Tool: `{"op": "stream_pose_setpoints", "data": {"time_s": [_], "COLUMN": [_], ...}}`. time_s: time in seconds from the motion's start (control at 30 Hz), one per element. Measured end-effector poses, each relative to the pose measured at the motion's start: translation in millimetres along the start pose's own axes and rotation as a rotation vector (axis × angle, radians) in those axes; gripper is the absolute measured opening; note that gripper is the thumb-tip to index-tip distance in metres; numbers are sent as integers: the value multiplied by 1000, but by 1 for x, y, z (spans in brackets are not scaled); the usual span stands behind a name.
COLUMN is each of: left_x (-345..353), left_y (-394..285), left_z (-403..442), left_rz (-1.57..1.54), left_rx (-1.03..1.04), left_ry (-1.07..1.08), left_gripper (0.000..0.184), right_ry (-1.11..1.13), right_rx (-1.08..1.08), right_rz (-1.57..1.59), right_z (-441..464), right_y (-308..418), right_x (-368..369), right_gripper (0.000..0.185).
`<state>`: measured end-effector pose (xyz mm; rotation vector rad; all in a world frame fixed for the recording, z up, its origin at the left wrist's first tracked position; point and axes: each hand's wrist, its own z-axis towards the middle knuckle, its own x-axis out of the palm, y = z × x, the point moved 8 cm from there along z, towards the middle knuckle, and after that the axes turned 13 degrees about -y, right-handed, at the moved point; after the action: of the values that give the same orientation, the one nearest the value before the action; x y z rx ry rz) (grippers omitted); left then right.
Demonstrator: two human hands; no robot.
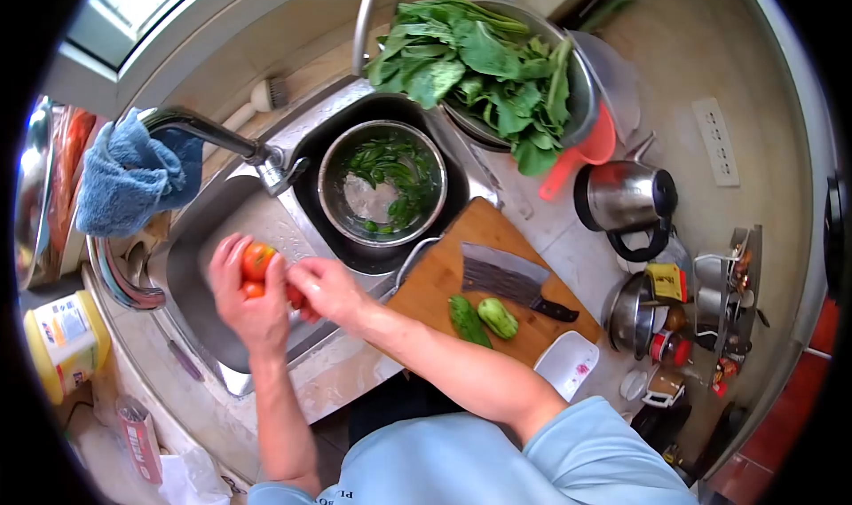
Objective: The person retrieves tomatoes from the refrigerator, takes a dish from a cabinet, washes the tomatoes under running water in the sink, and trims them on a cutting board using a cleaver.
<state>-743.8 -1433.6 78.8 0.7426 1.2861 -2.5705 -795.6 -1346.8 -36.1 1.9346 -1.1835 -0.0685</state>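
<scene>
Over the left basin of the steel sink [266, 212], my left hand [241, 294] is wrapped around tomatoes; an orange-red tomato [257, 261] shows between the fingers, with more red just below it. My right hand [327, 285] comes in from the right, its fingers curled against a red tomato [298, 301] between the two hands. Part of that tomato is hidden by the fingers. In the right basin stands a steel pot [330, 172] with cut green pieces in water.
A cutting board [426, 296] carries a cleaver [501, 276] and two green vegetables [497, 318]. Behind are a bowl of leafy greens [488, 70], a red ladle [577, 154] and a kettle [626, 194]. A blue cloth [133, 177] hangs over the faucet [217, 132]. A white dish [566, 363] sits right.
</scene>
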Motion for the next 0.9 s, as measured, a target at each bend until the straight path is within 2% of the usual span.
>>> {"op": "stream_pose_setpoints", "data": {"time_s": [0.13, 0.17, 0.2, 0.23, 0.27, 0.3, 0.33, 0.4, 0.43, 0.47, 0.5, 0.53, 0.57, 0.6, 0.63, 0.67, 0.7, 0.77, 0.8, 0.83, 0.9], "left_x": [-55, -63, -62, -63, -58, -54, -51, -69, -77, -81, -79, -79, -95, -97, -100, -85, -91, -73, -83, -85, -84], "left_y": [1, 18, 75, 129, 174, 218, 217, 237, 237, 201, 161, 133, 150, 204, 257, 264, 276, 207, 229, 183, 147], "left_z": [12, 7, -5, -20, -59, -99, -110, -130, -133, -109, -78, -58, -58, -78, -99, -122, -135, -105, -98, -82, -62], "left_rz": [-52, -257, -278, -281, -8, 256, 565, 511, 259, 18, -277, -557, -631, -477, -330, 545, 541, 295, 124, -212, -1150], "left_rx": [-54, -221, -448, -677, -673, -645, -287, -227, -980, -1108, -1120, -1121, -1191, -1222, -1250, -854, -362, -814, -761, -863, -1103], "left_ry": [-74, -74, 16, 98, 233, 387, 490, 497, 597, 578, 529, 482, 311, 376, 448, 790, 737, 654, 661, 516, 399], "left_gripper": [29, 27, 25, 24, 22, 21, 20, 20, 22, 31, 34, 37, 38, 37, 36, 29, 23, 19, 30, 34, 36], "right_ry": [351, 453, 536, 474, 409, 273, 70, 7, 9, 96, 182, 309, 594, 845, 546, 252, 232, 116, 116, 209, 333], "right_rx": [-40, -92, -107, -70, -34, -344, -664, -670, -633, -611, -622, -674, -226, 237, -129, -273, -369, -564, -606, -560, -150], "right_rz": [147, 227, 337, 31, -271, -763, -1250, -1076, -972, -867, -779, -499, -136, 231, -414, -1097, -1098, -1027, -952, -753, -571], "right_z": [-34, -39, -37, -3, 31, 39, 44, 22, -12, -33, -40, -52, -46, -48, -9, 23, 16, 10, -33, -53, -34], "right_y": [42, 48, 51, 13, -37, -71, -79, -30, -15, 8, 36, 54, 35, 18, -18, -53, -82, -44, -7, 23, -11], "right_x": [60, 74, 82, 80, 63, 40, 29, 30, 42, 57, 69, 83, 91, 96, 73, 44, 42, 40, 50, 56, 45], "right_gripper": [32, 29, 29, 29, 29, 28, 26, 23, 21, 21, 21, 27, 30, 33, 31, 30, 30, 29, 28, 24, 28]}}
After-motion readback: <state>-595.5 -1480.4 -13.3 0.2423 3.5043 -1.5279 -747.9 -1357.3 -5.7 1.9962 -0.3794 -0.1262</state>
